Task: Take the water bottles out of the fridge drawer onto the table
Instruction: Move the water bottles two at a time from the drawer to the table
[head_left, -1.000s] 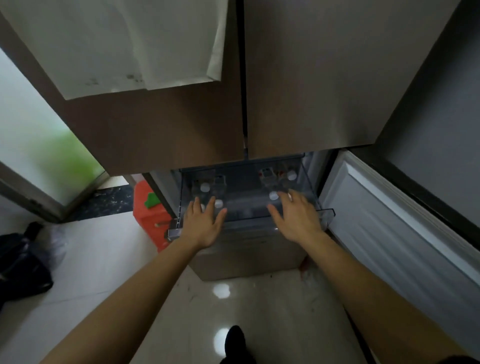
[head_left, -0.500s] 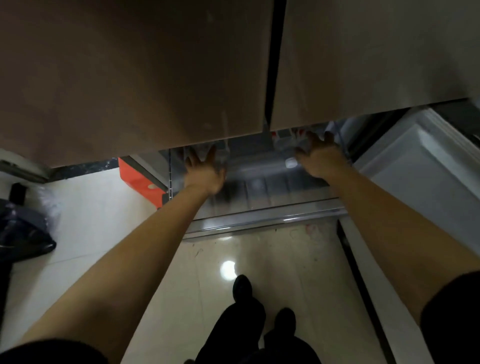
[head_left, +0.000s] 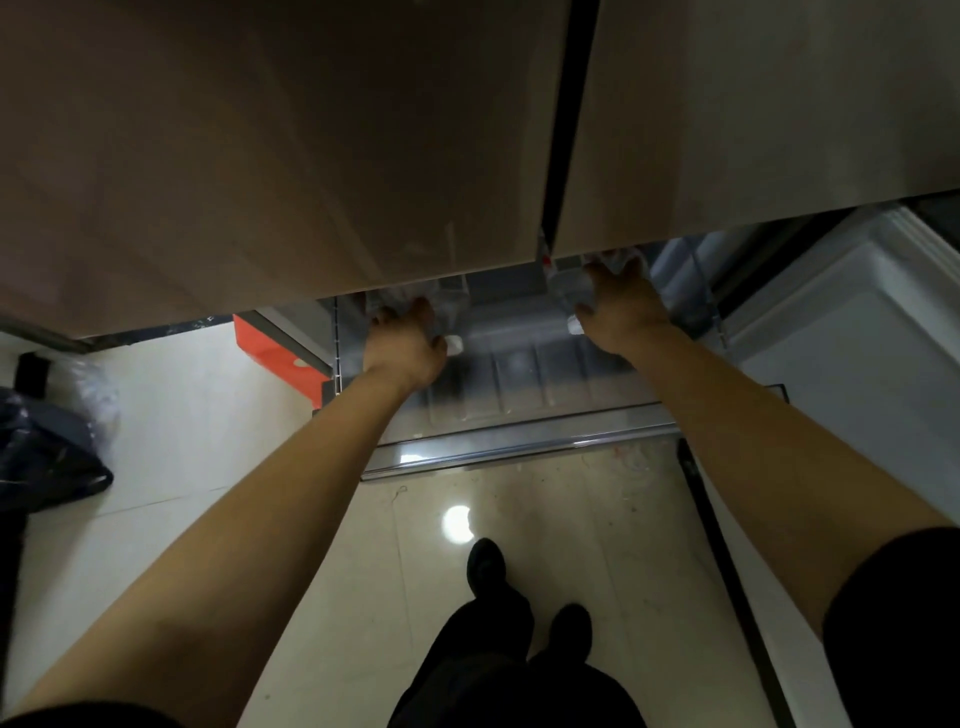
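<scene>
Left hand (head_left: 405, 347): we curl it round the left bottle (head_left: 445, 312), cap toward us.
Right hand (head_left: 623, 312): grips the right bottle (head_left: 569, 293), same lie.

Overhead and far, two closed brown doors (head_left: 311, 156) split by a dark vertical seam (head_left: 563, 130); to the right, the white inner face of an open lower door (head_left: 857, 374). Below, glossy cream floor tiles (head_left: 208, 467) with a round glare spot (head_left: 458, 524) near the middle. Far left on the floor, an orange box (head_left: 275, 348); at the left edge, a slumped black bag (head_left: 47, 457) with crinkled clear plastic (head_left: 88, 384) just behind it.
</scene>
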